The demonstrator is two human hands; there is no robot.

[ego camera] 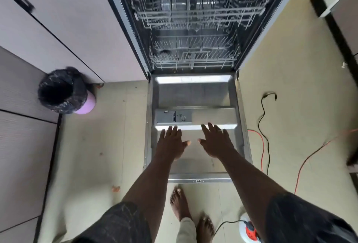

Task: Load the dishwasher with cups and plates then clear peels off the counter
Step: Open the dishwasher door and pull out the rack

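The dishwasher stands open ahead of me, its steel door folded down flat. Inside, the upper rack and lower rack are wire baskets with no cups or plates visible in them. My left hand and my right hand reach out side by side over the near part of the door, fingers straight and spread, palms down, holding nothing. Whether they touch the door I cannot tell. No cups, plates or peels are in view.
A purple bin lined with a black bag stands on the floor to the left, by grey cabinet fronts. Black and red cables trail on the floor at right, with a power strip near my bare feet.
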